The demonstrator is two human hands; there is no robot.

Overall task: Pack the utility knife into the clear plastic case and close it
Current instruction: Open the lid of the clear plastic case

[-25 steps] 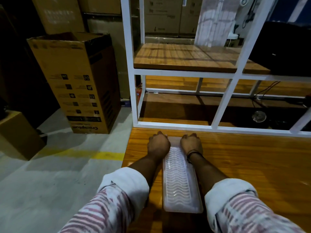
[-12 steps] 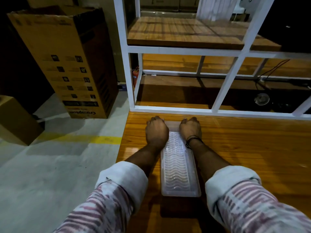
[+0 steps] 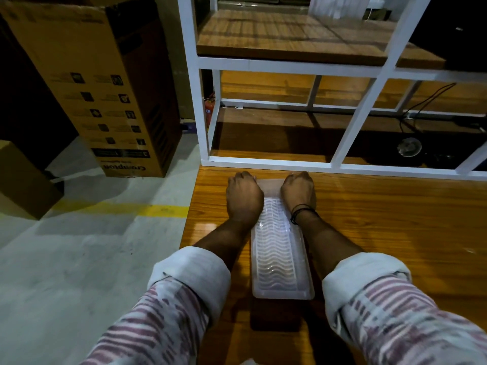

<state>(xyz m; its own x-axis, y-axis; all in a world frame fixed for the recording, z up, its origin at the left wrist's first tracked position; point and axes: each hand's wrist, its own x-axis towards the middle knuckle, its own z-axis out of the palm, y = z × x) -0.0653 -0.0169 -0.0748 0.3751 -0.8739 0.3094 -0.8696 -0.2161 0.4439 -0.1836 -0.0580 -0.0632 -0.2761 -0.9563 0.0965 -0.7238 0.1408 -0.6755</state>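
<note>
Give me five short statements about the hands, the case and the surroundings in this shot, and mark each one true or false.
1. Both hands rest at the far end of the clear plastic case. True.
2. The case lies on the concrete floor. False: it lies on the wooden table.
3. A dark band circles the wrist of the right hand. True.
4. The left hand holds a utility knife in plain sight. False: no knife is visible.
5. The cardboard box stands on the table. False: it stands on the floor, to the left.
</note>
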